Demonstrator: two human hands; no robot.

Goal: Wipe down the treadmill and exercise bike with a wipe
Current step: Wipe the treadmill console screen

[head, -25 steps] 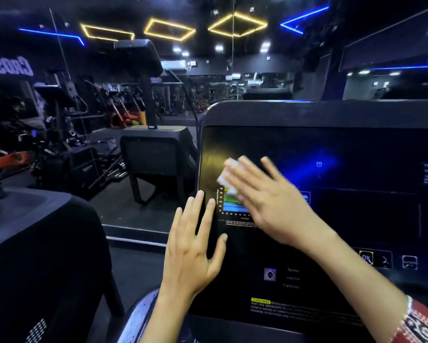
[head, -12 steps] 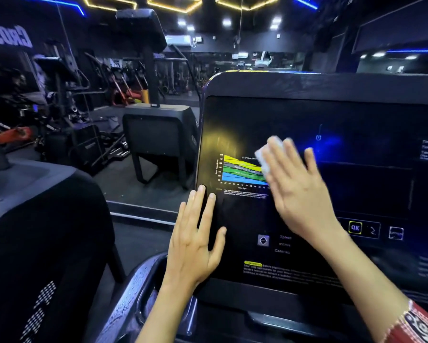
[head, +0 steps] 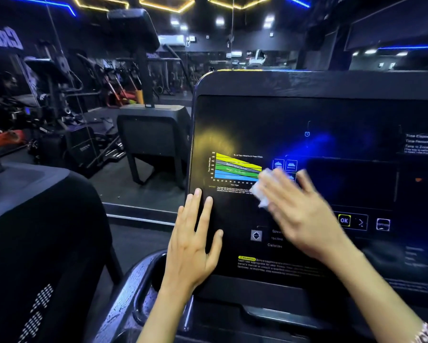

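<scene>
Head view: the right hand (head: 304,216) presses a small white wipe (head: 262,189) with flat, unclenched fingers against the glossy black treadmill console (head: 307,107), just right of its striped heart-rate chart (head: 235,168). Below the chart, the left hand (head: 195,238) lies flat and empty, probably bracing the panel.

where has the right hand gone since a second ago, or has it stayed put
Yes. The right hand and its wipe slid right: off the heart-rate chart to its right end.
</scene>
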